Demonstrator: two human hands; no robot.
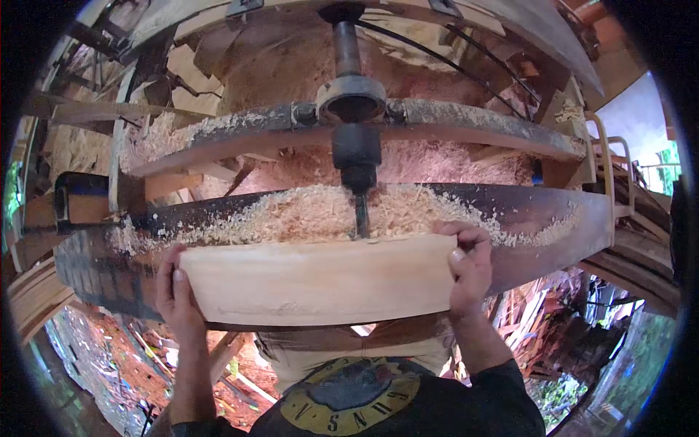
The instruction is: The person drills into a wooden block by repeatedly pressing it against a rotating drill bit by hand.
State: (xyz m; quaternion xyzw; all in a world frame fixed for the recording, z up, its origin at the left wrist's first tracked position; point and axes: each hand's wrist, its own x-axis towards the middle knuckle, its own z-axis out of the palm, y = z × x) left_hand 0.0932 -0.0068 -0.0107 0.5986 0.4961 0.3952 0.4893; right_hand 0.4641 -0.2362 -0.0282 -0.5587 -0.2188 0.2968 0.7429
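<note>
A pale wooden board (320, 284) lies across the dark worktable (109, 273), its far edge against the vertical drill bit (362, 216). My left hand (178, 291) grips the board's left end, with fingers and thumb on its edge. At the right end my right hand (470, 266) holds the board, its fingers curled over the far corner. Wood shavings (298, 215) are heaped behind the board and around the bit. The bit hangs from a dark chuck (357, 149). The board's underside is hidden.
A curved beam (240, 131) covered in sawdust runs across behind the chuck. A black clamp-like bracket (73, 193) stands at the left of the table. On the right are a bent metal tube (603, 153) and stacked planks (637, 273). Wood scraps litter the ground below.
</note>
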